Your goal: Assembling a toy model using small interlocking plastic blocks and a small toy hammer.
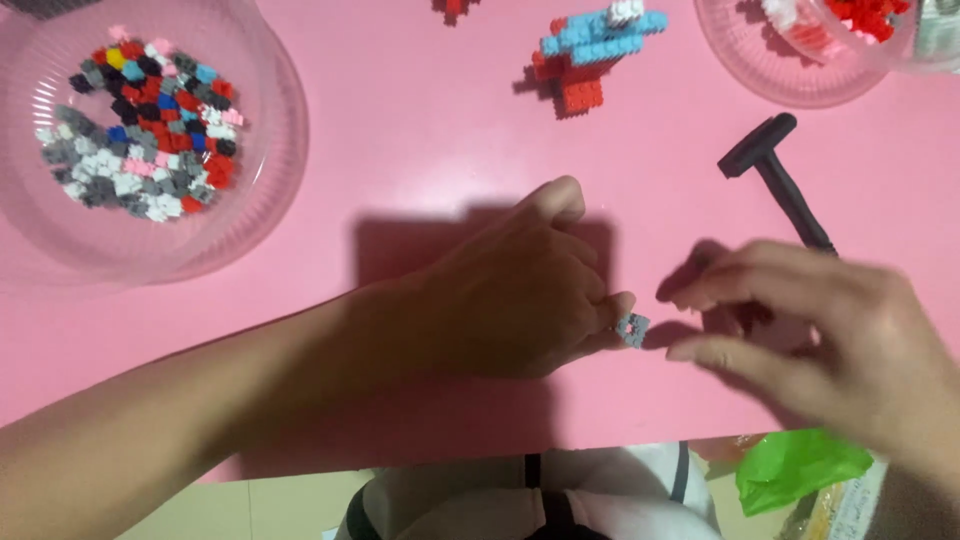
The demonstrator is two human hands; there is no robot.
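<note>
Left hand (520,290) pinches a small grey block piece (632,328) w/ pink studs at its fingertips, just above the pink table (420,130), near edge, centre-right. Right hand (830,330) hovers just right of the piece, fingers apart & curled, blurred, holding nothing visible. Black T-shaped tool (775,175) lies beyond the right hand; clear bowl (260,200) of mixed blocks far left, red-blue block model (595,55) far centre.
</note>
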